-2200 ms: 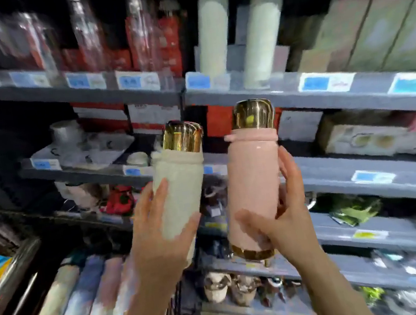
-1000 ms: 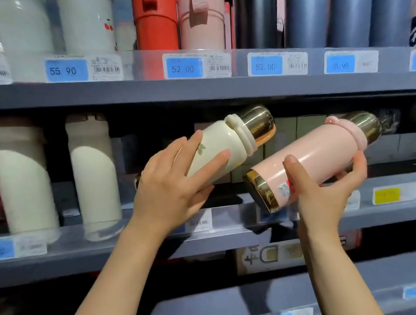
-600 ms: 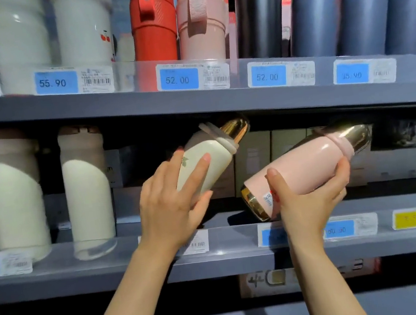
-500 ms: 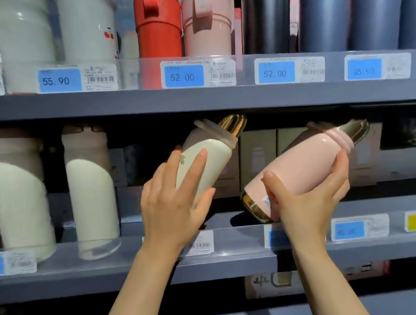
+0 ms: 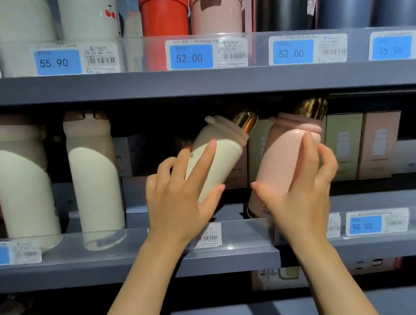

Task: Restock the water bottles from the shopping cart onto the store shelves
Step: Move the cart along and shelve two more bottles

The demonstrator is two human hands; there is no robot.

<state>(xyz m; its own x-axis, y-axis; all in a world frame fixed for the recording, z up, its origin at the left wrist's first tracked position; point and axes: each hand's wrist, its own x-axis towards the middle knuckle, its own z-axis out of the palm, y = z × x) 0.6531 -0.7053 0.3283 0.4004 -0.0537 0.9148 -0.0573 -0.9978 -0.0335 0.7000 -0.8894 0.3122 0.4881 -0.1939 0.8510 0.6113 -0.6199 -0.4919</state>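
left hand [image 5: 178,203] is gripping cream bottle [image 5: 218,161] | right hand [image 5: 299,193] is gripping pink bottle [image 5: 281,158] | both are tilting over middle shelf [image 5: 230,252] front edge, caps nearing the upper shelf [image 5: 192,85] underside

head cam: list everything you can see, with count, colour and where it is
cream bottle: 1, gold cap, tilted, middle shelf
pink bottle: 1, gold cap, tilted, right of the cream one
tall cream bottles: 2, upright, middle shelf left
boxes: several, green and pink, behind the bottles
top-shelf bottles: white, red, pink, dark, count cut off
price tags: blue, one yellow, on shelf edges
left hand: grips the cream bottle
right hand: grips the pink bottle
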